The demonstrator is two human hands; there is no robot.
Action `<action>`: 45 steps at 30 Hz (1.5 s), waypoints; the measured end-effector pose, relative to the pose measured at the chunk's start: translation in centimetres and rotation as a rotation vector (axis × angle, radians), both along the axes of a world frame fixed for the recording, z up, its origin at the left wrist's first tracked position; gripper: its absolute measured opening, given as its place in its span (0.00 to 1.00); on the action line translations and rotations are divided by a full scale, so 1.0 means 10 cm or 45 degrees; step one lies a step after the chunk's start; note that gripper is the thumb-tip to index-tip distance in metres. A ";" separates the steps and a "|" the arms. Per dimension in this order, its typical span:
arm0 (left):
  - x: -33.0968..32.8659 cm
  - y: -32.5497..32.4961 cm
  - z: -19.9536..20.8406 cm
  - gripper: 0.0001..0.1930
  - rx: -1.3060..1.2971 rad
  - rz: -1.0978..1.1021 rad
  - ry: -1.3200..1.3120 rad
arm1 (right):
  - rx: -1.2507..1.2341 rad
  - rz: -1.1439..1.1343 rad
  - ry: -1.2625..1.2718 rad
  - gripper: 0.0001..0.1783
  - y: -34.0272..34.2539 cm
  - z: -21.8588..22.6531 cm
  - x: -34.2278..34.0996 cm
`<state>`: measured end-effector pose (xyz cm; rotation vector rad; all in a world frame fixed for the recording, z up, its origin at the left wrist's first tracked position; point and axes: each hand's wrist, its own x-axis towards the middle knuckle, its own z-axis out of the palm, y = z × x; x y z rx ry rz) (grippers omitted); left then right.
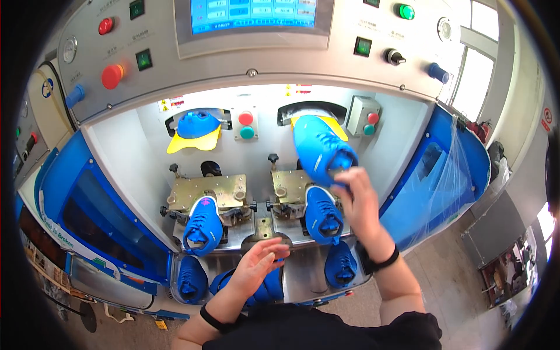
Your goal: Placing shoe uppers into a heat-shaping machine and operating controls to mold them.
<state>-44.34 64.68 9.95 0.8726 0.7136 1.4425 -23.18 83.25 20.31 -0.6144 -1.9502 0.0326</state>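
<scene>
My right hand [359, 201] is closed on the heel end of a blue shoe upper [315, 143] with laces. Its toe points up and overlaps the yellow flap at the right-hand opening in the machine's back wall. My left hand [259, 265] hovers over the metal tray with fingers stretched out, holding nothing. On the left fixture sits a blue shoe upper [204, 227] with a pink mark at the toe. A similar blue upper [324, 216] stands at the right fixture, just below my right hand. Another blue piece [198, 124] covers the left-hand opening, above its yellow flap [195, 143].
Along the metal tray [306, 280] lie more blue uppers, one at the left [192, 280] and one at the right [340, 265]. Blue side guards [431, 175] flank the work bay. Overhead, a control panel carries a screen [254, 14] and a red button [112, 76].
</scene>
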 end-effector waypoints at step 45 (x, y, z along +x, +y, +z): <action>-1.69 -0.60 -0.96 0.16 -0.464 0.771 -0.345 | -0.628 0.487 -0.642 0.28 -1.77 -1.34 -2.46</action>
